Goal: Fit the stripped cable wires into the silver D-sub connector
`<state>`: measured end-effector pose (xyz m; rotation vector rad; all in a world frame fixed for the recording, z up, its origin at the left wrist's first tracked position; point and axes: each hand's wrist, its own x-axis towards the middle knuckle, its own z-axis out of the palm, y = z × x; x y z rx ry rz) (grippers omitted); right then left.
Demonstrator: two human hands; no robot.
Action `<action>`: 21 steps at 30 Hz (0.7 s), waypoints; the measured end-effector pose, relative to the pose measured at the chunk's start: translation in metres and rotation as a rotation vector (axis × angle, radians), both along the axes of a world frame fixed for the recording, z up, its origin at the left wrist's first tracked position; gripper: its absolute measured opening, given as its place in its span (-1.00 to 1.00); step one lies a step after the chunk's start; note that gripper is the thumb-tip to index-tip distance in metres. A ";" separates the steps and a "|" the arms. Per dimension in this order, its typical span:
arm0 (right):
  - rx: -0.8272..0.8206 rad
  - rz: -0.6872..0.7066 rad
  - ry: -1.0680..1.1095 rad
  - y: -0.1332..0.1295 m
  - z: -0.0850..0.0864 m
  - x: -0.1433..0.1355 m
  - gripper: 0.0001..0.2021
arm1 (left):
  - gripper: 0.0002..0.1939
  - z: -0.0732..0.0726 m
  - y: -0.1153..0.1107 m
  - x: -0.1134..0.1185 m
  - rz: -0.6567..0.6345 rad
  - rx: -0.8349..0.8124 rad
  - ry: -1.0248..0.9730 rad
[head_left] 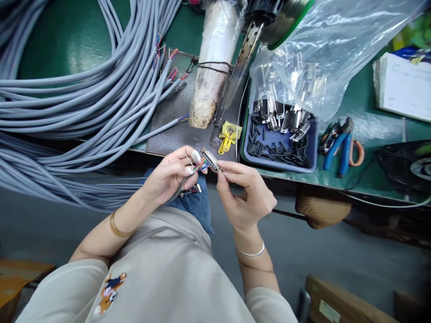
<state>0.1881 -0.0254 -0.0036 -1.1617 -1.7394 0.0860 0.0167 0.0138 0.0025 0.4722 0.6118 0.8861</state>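
Note:
My left hand (175, 172) pinches the end of a grey cable, close to where its thin coloured wires (201, 165) fan out. Those wires run to a metal-shelled multi-pin connector (211, 160), whose near end sits between the thumb and fingers of my right hand (245, 190). Both hands are held just off the front edge of the bench. Below the left fingers, another wired connector (195, 189) rests by my jeans. Whether each wire is joined to a pin is too small to tell.
Coiled grey cables (111, 98) cover the left of the bench. A soldering iron (240, 67) lies beside a wrapped white cylinder (213, 67). A blue tray (247, 157) holds connectors and black sleeves under a plastic bag (340, 54). Pliers (344, 148) and a paper pad (404, 85) lie right.

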 end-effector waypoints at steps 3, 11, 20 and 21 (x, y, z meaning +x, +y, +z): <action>-0.032 0.008 0.021 0.001 -0.001 0.000 -0.80 | -0.78 0.000 0.000 -0.001 0.003 0.008 0.014; -0.057 0.018 0.079 0.001 -0.003 0.002 -0.80 | -0.84 -0.001 -0.002 0.000 0.029 0.049 0.056; -0.036 -0.042 0.020 0.000 -0.003 0.001 -0.83 | -0.82 0.001 -0.002 0.001 0.026 0.062 0.063; -0.033 -0.037 0.017 0.000 -0.002 0.001 -0.82 | -0.83 0.001 -0.002 0.001 0.025 0.059 0.064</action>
